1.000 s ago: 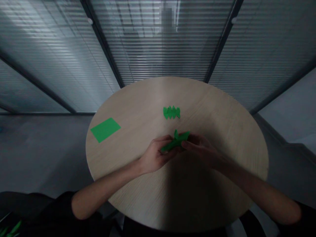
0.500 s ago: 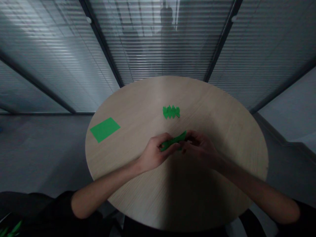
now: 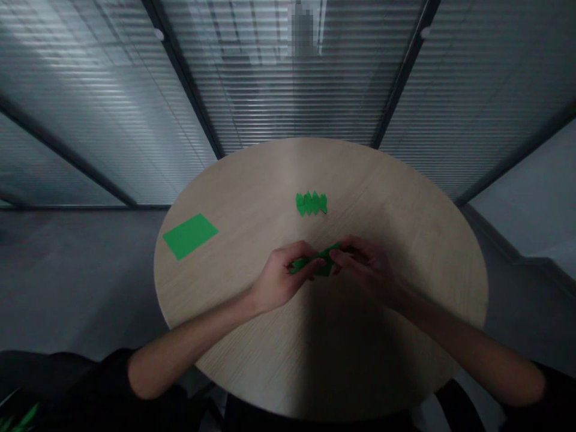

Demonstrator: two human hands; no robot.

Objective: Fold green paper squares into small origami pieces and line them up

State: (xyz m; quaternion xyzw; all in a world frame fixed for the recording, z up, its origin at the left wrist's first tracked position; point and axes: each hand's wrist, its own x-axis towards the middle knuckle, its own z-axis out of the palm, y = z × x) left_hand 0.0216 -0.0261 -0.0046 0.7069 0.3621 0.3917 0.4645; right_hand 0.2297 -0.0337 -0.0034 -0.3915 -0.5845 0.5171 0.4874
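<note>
Folded green paper strip, long axis running side to side above the round counter, pinched tight at one end by the left grip, the other by the right grip.

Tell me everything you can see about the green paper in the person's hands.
The green paper is a matte, bright green sheet folded into a narrow, creased strip, bunched thicker near its middle. It runs roughly level, rising slightly toward the right, pinched between the left hand and right hand, whose fingers hide part of it. It appears held just above the round wooden table, near the table's middle. Finer fold details are too small to tell.
</note>
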